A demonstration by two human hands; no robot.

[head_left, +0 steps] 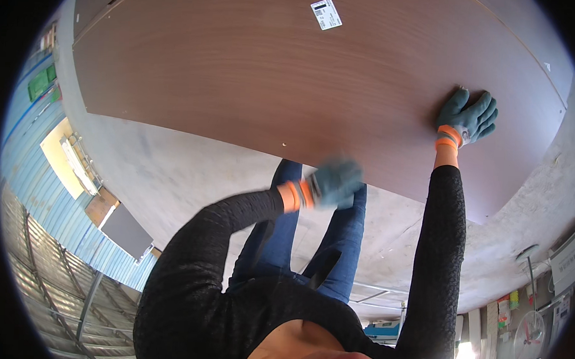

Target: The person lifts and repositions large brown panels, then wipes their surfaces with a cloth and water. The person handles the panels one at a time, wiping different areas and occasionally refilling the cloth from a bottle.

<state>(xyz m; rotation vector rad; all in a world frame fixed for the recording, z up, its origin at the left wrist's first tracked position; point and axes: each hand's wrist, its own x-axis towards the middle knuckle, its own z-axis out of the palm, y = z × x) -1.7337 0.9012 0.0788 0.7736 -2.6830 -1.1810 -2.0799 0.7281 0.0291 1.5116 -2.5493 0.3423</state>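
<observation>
Head view: a big brown wood-grain panel (273, 76) is lying flat on the grey concrete floor (172, 174). Right hand (468, 117), in a teal glove, is pressing down near the panel's right corner, fingers spread. Left hand (334, 181) is hovering at the near edge, too blurry, so I can't tell about its fingers. White sticker (326, 14) is sitting near the far edge.

One large brown wooden board (273, 76) fills the upper frame, bearing one white label (326, 14) at top; two gloved hands, left (334, 181) and right (468, 117), at its lower-right edge.
</observation>
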